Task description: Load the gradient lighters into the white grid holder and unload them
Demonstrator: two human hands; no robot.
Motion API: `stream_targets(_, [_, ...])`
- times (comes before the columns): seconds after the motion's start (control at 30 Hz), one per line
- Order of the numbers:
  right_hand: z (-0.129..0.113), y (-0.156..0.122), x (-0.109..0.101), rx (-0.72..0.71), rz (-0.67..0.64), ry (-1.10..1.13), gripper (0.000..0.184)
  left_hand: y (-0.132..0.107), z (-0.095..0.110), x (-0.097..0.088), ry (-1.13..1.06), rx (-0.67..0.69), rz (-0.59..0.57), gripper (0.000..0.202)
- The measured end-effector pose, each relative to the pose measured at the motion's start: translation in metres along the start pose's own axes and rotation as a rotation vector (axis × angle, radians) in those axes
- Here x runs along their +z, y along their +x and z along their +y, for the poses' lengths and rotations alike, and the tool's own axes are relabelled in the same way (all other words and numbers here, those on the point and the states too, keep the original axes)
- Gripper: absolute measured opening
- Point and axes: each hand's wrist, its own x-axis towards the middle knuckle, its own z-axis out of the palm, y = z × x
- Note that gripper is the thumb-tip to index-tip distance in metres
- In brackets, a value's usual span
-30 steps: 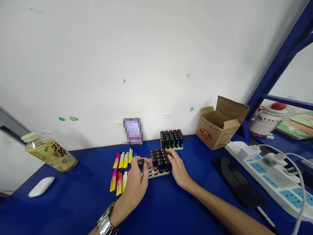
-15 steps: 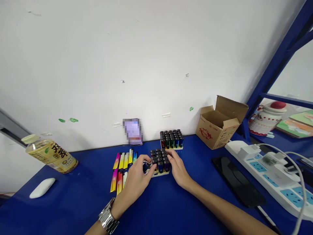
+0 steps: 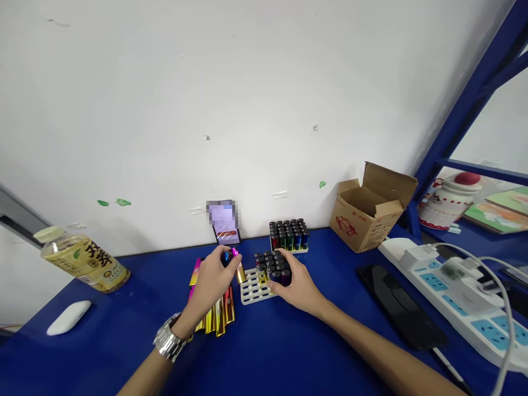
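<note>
My left hand (image 3: 212,278) is closed around colourful lighters (image 3: 229,256) picked from the loose pile of shiny pink, yellow and gold lighters (image 3: 218,319) lying on the blue table (image 3: 272,352). My right hand (image 3: 295,283) grips the near side of a white grid tray (image 3: 252,289) that is partly filled with upright black-capped lighters (image 3: 272,267). A second tray full of black-capped lighters (image 3: 289,234) stands behind it near the wall.
An open cardboard box (image 3: 371,208) sits at the back right. A black phone (image 3: 398,308) and a white power strip (image 3: 454,294) lie to the right. A tea bottle (image 3: 80,258) and a white mouse (image 3: 68,317) are on the left. A small screen (image 3: 225,223) leans on the wall.
My left hand left the tray, moved left and back over the loose pile and closed on lighters. The tray's empty front cells now show. My right hand shifted slightly on the tray.
</note>
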Motion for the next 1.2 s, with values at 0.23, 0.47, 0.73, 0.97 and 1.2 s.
stream_targets(0.23, [0.000,0.000,-0.014,-0.074,0.132,0.002,0.049,0.033,-0.014,0.014,0.307,0.030,-0.264,0.017])
stream_targets(0.47, [0.000,-0.002,-0.015,-0.055,0.119,0.007,0.049,0.030,-0.005,0.023,0.368,0.083,-0.237,0.019])
stream_targets(0.73, [0.001,-0.001,-0.014,-0.030,0.106,0.004,0.051,0.031,0.017,0.034,0.480,0.119,-0.183,0.037])
stream_targets(0.97, [0.003,-0.002,-0.013,-0.046,0.118,-0.014,0.052,0.027,0.008,0.047,0.647,0.218,-0.221,0.025])
stream_targets(1.2, [0.004,-0.001,-0.012,-0.064,0.135,-0.017,0.052,0.022,-0.002,0.049,0.499,0.413,-0.139,0.042])
